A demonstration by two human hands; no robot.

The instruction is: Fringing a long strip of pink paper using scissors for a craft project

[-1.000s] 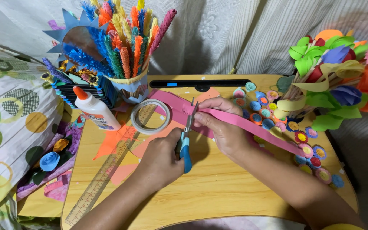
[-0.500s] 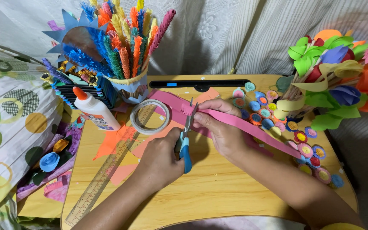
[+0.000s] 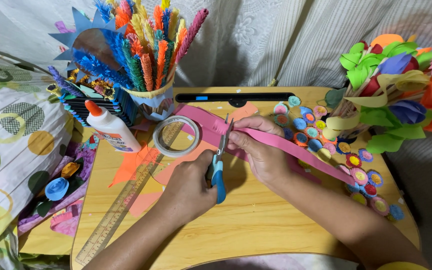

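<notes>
Almost nothing has shifted in the last second: your left hand (image 3: 191,185) stays closed in a full grip on the blue-handled scissors (image 3: 219,165), blades upright at the edge of the long pink paper strip (image 3: 286,145). Your right hand (image 3: 258,150) keeps the strip pinched flat just right of the blades, over the wooden tabletop (image 3: 256,225). The cut looks barely advanced, so the snipping seems slow and careful, close beside the ring of tape (image 3: 177,136)

Blue-handled scissors (image 3: 219,165) upright over the surface, blades open around the pink strip's edge. Pink paper strip (image 3: 281,143): long, flat, running diagonally toward lower right.
</notes>
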